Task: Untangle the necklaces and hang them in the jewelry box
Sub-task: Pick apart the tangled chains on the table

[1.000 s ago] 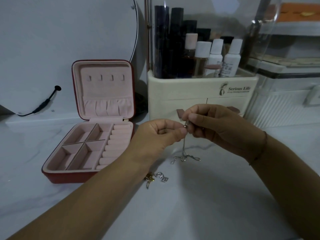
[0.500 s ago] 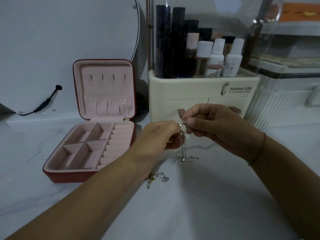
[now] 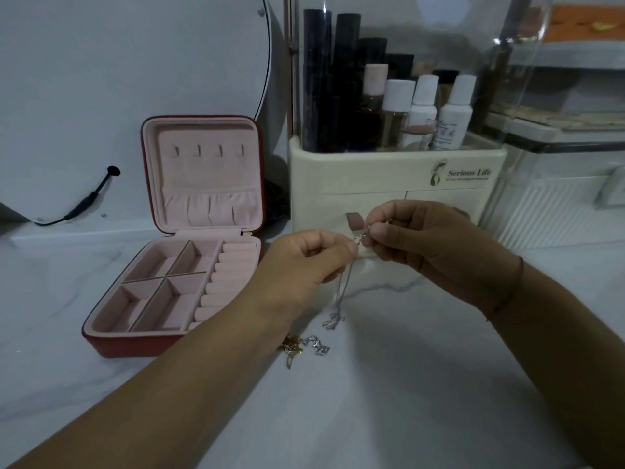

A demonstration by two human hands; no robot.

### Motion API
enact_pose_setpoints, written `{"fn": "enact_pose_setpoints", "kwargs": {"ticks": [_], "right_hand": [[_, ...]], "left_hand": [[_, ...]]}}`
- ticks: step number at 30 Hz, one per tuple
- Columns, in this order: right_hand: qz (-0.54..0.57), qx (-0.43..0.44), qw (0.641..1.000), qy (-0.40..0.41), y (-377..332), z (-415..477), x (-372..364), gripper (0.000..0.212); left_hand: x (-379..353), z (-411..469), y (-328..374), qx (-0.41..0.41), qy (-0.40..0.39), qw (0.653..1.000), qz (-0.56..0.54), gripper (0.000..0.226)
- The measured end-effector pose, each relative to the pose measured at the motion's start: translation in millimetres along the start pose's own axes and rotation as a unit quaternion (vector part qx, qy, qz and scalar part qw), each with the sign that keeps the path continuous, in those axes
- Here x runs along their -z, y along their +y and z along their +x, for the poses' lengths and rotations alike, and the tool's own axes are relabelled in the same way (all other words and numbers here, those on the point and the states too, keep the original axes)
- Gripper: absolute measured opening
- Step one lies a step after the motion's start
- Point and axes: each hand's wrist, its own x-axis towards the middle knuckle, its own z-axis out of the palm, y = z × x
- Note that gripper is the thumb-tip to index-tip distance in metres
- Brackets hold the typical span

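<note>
head view:
necklace: thin silver chain necklace (image 3: 341,292), top end pinched between both hands, hanging down, pendant end (image 3: 333,321) at the white marble table (image 3: 406,384)
left hand (image 3: 304,262): fingers curled, thumb and forefinger pinching chain top
right hand (image 3: 426,245): fingers curled, pinching same spot
second necklace: gold-and-silver tangle (image 3: 304,346) on table, beside left wrist
box: red square jewelry box with pink lining (image 3: 189,238), open, well left of hands

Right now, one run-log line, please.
step: untangling | left hand: pinches silver necklace | right hand: pinches silver necklace | other necklaces: on table | jewelry box: open, hooks bare

Silver necklace (image 3: 342,292) dangling; box (image 3: 176,292) open
</note>
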Motion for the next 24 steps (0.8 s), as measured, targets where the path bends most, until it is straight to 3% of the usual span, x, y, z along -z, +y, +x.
{"fn": "enact_pose_setpoints", "kwargs": {"ticks": [24], "right_hand": [[0.066, -0.053, 0.995, -0.045, 6.3, 2.7, -2.1, 0.014]], "left_hand": [[-1.8, 2.5, -4.0, 0.019, 0.011, 1.000, -0.008, 0.007]]}}
